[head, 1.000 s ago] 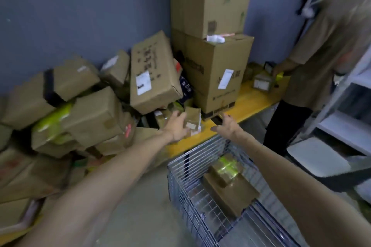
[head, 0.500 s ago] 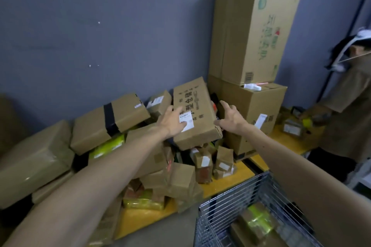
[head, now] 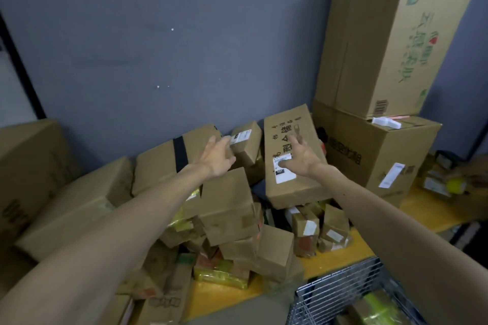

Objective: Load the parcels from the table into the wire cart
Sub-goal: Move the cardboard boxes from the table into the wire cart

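**A:** What's furthest left?

**B:** A carton with a black band (head: 158,163), lying in the heap of parcels on the yellow table (head: 340,258). The left hand (head: 215,157) hangs over it with its fingers loosely spread. Its tips are at a small labelled box (head: 249,150), but I can't tell if they touch.

**A:** And the other hand?

**B:** The right hand (head: 302,158) is splayed wide over a long printed box (head: 293,192) leaning on the heap, and it grips nothing. The wire cart (head: 338,282) stands at lower right, just beside the table.

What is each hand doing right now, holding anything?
Left hand: open, fingers spread, holding nothing, by the small labelled box.
Right hand: open, holding nothing, in front of the leaning printed carton.
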`<state>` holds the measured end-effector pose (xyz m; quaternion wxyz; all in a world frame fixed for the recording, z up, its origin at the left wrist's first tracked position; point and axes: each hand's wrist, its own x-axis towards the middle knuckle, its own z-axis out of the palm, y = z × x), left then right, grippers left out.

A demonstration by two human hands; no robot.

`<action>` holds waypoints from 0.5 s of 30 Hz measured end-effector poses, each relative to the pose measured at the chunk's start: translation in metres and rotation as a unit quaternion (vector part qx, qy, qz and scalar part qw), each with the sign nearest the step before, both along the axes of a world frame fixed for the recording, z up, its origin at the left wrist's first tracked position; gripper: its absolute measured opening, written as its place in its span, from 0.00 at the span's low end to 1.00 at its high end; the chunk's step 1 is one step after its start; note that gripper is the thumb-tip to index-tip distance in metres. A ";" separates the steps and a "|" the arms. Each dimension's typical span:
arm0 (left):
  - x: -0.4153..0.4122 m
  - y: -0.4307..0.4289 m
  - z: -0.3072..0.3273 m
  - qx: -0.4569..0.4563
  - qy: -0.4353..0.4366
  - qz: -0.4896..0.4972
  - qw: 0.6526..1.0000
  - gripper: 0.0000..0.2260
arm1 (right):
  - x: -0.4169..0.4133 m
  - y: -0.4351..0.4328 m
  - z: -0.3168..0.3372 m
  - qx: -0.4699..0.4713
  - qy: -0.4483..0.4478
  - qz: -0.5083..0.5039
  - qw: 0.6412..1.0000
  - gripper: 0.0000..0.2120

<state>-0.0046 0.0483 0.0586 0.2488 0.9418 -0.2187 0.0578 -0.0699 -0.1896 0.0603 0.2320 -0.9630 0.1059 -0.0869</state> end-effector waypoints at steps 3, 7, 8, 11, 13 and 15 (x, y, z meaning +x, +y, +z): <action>0.028 0.018 -0.003 0.014 0.000 0.050 0.999 0.28 | 0.039 0.015 -0.002 0.015 -0.011 0.036 0.999 0.43; 0.059 0.036 0.000 0.045 0.009 0.104 0.994 0.29 | 0.086 0.028 -0.002 0.046 -0.014 0.095 0.994 0.43; 0.066 0.040 0.002 0.050 0.007 0.112 0.992 0.29 | 0.097 0.031 -0.002 0.050 -0.014 0.107 0.993 0.43; 0.083 0.048 0.004 0.060 0.010 0.141 0.988 0.27 | 0.127 0.035 -0.002 0.060 -0.005 0.128 0.990 0.41; 0.091 0.054 0.000 0.067 0.011 0.161 0.985 0.27 | 0.144 0.038 -0.004 0.073 0.005 0.140 0.987 0.40; 0.096 0.062 -0.007 0.072 0.015 0.187 0.980 0.26 | 0.162 0.042 -0.009 0.077 0.013 0.150 0.986 0.40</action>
